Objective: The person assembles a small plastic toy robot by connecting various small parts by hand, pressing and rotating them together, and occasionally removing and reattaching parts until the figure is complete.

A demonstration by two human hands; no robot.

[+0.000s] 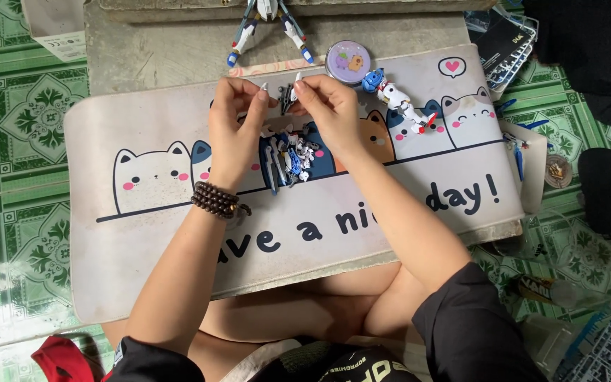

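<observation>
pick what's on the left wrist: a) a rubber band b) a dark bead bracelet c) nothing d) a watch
b: a dark bead bracelet circles the wrist of the left hand, which pinches a small dark part together with the right hand.

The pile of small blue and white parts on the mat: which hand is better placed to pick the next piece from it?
Probably the right hand: it sits directly above the pile, though both hands pinch a small dark part. The left hand is slightly further aside.
</observation>
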